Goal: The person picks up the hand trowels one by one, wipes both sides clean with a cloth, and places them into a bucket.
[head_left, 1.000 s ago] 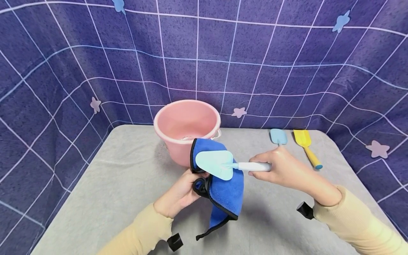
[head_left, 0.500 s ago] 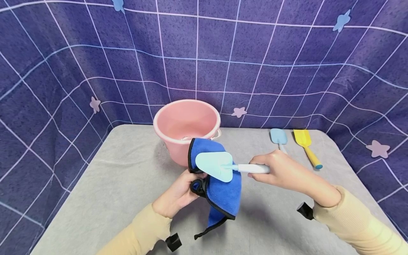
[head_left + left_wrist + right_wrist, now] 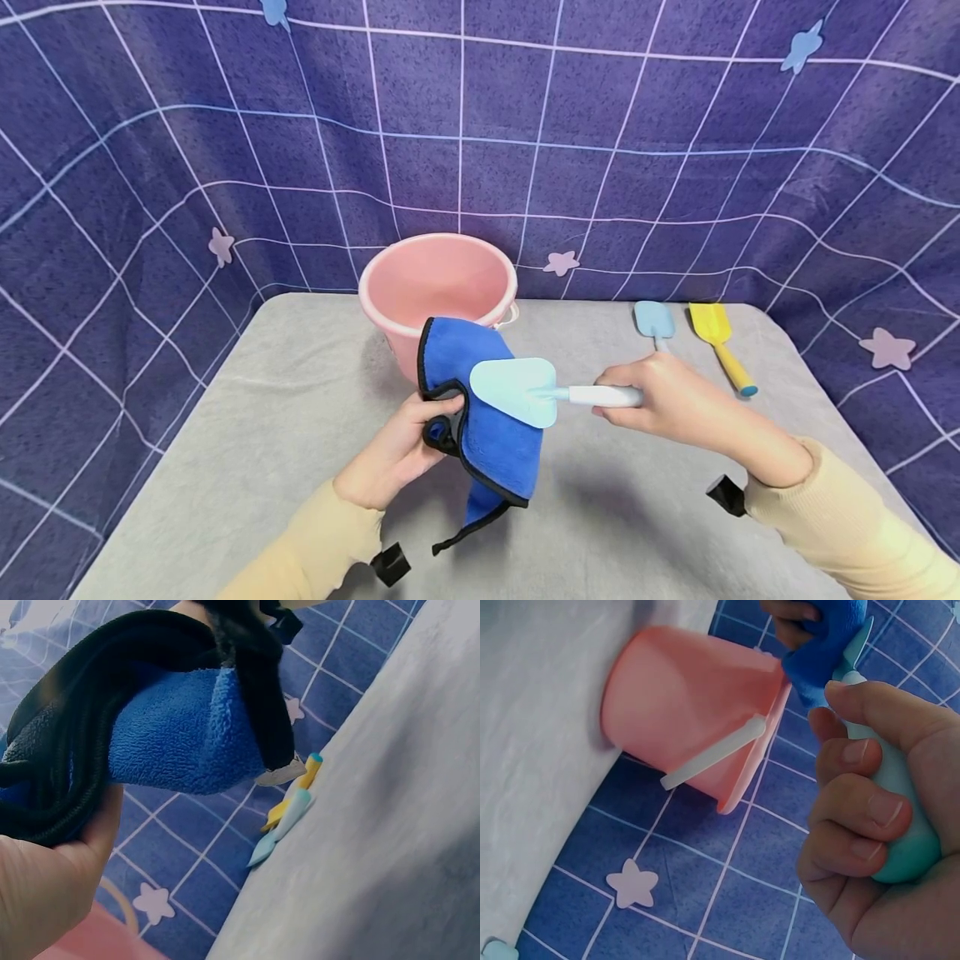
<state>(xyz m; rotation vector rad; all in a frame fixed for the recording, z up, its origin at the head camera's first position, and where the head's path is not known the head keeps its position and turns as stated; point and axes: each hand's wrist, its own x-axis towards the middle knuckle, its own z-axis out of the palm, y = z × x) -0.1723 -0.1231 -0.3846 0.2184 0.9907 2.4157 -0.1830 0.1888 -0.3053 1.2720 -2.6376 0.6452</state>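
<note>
Right hand [image 3: 667, 392] has its fingers wrapped tight round the handle of the pale blue trowel [image 3: 517, 390], blade held just in front of the pink bucket [image 3: 438, 287]. Left hand [image 3: 393, 450] is bunching the blue cloth [image 3: 487, 417] behind the blade. Best bet imo: keep the trowel steady and drag the cloth along the blade, clear of the bucket rim.

Pale-blue trowel [image 3: 525, 390] against bunched blue cloth [image 3: 480, 408], seemingly touching
</note>
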